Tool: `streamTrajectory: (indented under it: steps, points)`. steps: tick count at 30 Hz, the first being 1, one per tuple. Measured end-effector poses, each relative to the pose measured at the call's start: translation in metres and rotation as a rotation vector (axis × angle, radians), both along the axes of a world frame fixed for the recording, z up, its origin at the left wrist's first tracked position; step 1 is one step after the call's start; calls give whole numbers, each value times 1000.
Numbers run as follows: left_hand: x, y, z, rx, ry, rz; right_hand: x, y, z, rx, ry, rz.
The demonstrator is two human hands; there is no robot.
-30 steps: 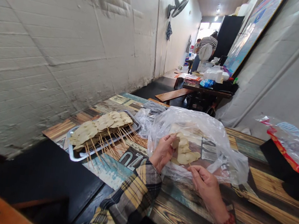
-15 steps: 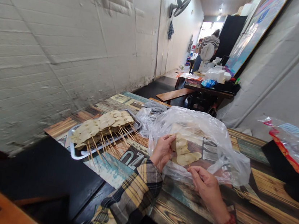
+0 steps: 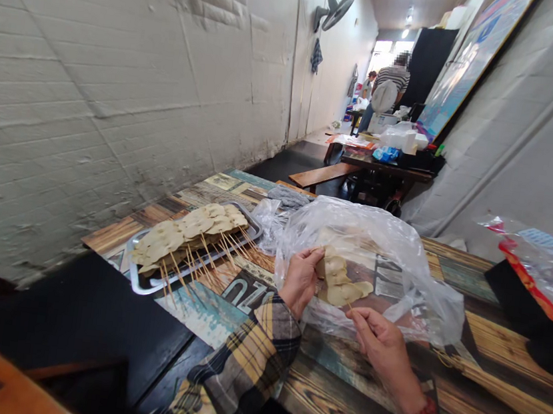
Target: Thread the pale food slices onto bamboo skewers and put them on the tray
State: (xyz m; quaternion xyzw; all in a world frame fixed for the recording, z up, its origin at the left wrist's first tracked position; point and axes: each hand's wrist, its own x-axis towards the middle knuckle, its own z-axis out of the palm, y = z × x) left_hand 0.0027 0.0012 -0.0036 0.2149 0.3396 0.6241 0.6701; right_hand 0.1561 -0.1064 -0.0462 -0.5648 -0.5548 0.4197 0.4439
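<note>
My left hand (image 3: 300, 278) is closed on pale flat food slices (image 3: 340, 281) threaded on a thin wooden skewer, at the mouth of a clear plastic bag (image 3: 391, 261). My right hand (image 3: 380, 344) pinches the skewer's near end just below the slices. To the left, a metal tray (image 3: 141, 283) holds several finished skewers (image 3: 188, 228) of the same slices, their sticks pointing toward me. Everything rests on a patterned wooden table (image 3: 348, 404).
A white brick wall runs along the left. A red-and-clear bag (image 3: 541, 266) and a dark object (image 3: 529, 319) lie at the right. A grey cloth (image 3: 285, 198) sits behind the bag. Far down the aisle a person (image 3: 385, 89) stands by another laden table (image 3: 388, 160) and bench (image 3: 324, 172).
Both hands stay on the skewer with almost no movement. The view has shifted slightly.
</note>
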Motion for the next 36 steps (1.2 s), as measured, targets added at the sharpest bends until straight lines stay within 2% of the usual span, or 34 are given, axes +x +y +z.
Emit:
streamTrajectory:
  steps: [23,29,36]
  points:
    - [-2,1,-3,18,-23,19,-1,-1,4,-8,-21,-7]
    - [0,-3,2,54,-43,-139,-1,0,4,-28,51,-31]
    - [4,-6,-5,3,31,-256,0,1,2,-34,60,-32]
